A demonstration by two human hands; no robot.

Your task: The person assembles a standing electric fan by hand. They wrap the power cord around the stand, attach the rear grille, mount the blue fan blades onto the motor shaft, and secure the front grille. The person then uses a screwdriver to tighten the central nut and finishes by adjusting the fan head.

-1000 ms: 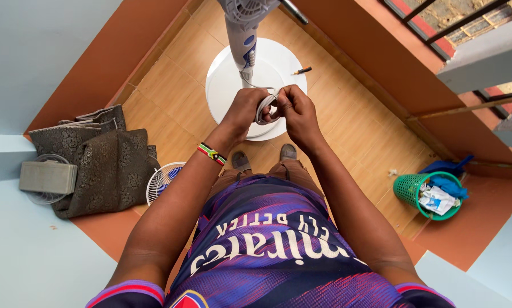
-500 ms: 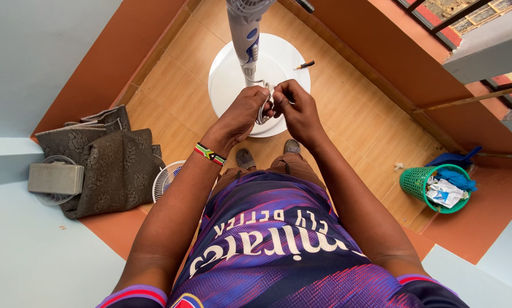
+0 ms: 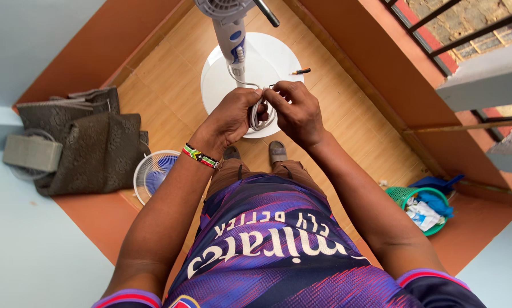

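Note:
My left hand [image 3: 233, 117] and my right hand [image 3: 296, 111] meet in front of my chest over a coiled white cable [image 3: 256, 114]. Both hands grip the coil, the left with a beaded wristband at the wrist. The cable runs up to the grey pole [image 3: 233, 43] of a stand fan. Below the hands lies the fan's round white base [image 3: 278, 57] on the tiled floor. My two shoes show under the hands.
A screwdriver [image 3: 300, 71] lies on the base's right edge. A fan grille with blue blades [image 3: 153, 174] rests on the floor at left beside grey bags [image 3: 90, 142]. A green basket [image 3: 421, 208] with rags stands at right, near a barred window.
The view has tilted, so the fan pole and base sit lower in the frame. My hands stay together on the cable, with the fingers shifting around the coil.

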